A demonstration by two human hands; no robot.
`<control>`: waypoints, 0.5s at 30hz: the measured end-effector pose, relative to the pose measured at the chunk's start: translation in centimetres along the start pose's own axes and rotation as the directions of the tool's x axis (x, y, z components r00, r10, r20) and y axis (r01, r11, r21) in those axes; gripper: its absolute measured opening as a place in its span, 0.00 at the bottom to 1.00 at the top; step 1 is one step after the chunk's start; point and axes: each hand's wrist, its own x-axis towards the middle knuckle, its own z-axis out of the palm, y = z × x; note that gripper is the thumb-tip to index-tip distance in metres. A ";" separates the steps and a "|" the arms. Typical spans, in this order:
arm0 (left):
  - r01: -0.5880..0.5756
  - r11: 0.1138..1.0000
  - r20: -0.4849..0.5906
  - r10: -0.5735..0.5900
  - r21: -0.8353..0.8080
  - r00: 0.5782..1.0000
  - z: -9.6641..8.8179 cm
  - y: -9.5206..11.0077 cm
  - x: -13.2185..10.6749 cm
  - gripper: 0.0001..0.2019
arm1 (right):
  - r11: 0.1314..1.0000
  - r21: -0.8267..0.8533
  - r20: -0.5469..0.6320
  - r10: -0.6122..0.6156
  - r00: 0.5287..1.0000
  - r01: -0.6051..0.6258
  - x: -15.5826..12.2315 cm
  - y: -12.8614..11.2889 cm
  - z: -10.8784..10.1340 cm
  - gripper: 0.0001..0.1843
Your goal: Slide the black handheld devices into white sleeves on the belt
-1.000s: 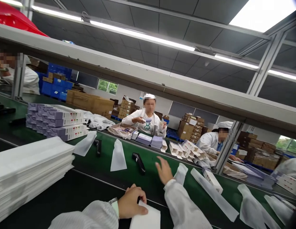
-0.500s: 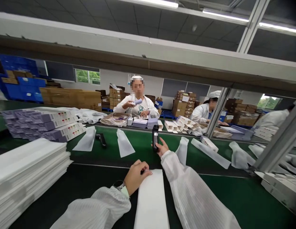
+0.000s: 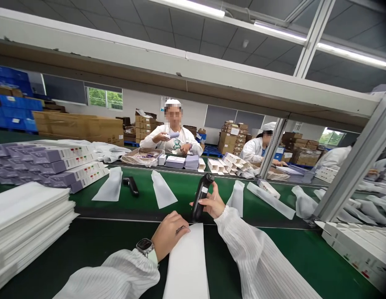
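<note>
My right hand [image 3: 214, 203] grips a black handheld device [image 3: 201, 196] and holds it tilted, its lower end right at the top edge of a white pouch [image 3: 187, 261]. That pouch lies flat in front of me on the dark table. My left hand [image 3: 168, 234] pinches the pouch's top left corner with closed fingers. A watch sits on my left wrist. Both arms wear white striped sleeves.
A tall stack of white pouches [image 3: 25, 224] sits at the left, purple boxes [image 3: 52, 164] behind it. On the green conveyor belt [image 3: 183, 187] lie another black device [image 3: 131, 185] and several white pouches. Two people in white work across the belt. Metal posts stand at the right.
My right hand reached to the belt, picked up the black device and brought it back to the pouch's top edge. My left hand stayed on the pouch corner. The view swung right.
</note>
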 end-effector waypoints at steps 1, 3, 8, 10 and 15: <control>0.008 1.000 0.009 -0.008 0.007 1.000 0.0 0.0 0.0 0.05 | 1.000 -0.001 -0.023 0.002 1.000 -0.002 0.0 -0.1 -0.1 0.49; -0.007 0.999 0.017 0.006 0.045 1.000 -0.1 0.1 0.0 0.05 | 1.000 -0.008 -0.074 0.004 0.997 -0.005 -0.1 -0.3 -0.3 0.48; -0.087 0.981 -0.013 0.090 0.175 0.996 -0.1 0.3 0.0 0.05 | 1.000 -0.027 -0.133 -0.017 0.991 0.014 -0.3 -0.5 -0.9 0.48; -0.097 0.975 -0.013 0.102 0.199 0.995 0.0 0.4 0.0 0.03 | 0.999 -0.029 -0.138 -0.017 0.990 0.013 -0.3 -0.4 -0.8 0.47; -0.107 0.965 0.008 0.108 0.240 0.994 0.0 0.5 -0.1 0.04 | 0.999 -0.032 -0.132 -0.043 0.990 0.039 -0.3 0.2 -0.3 0.45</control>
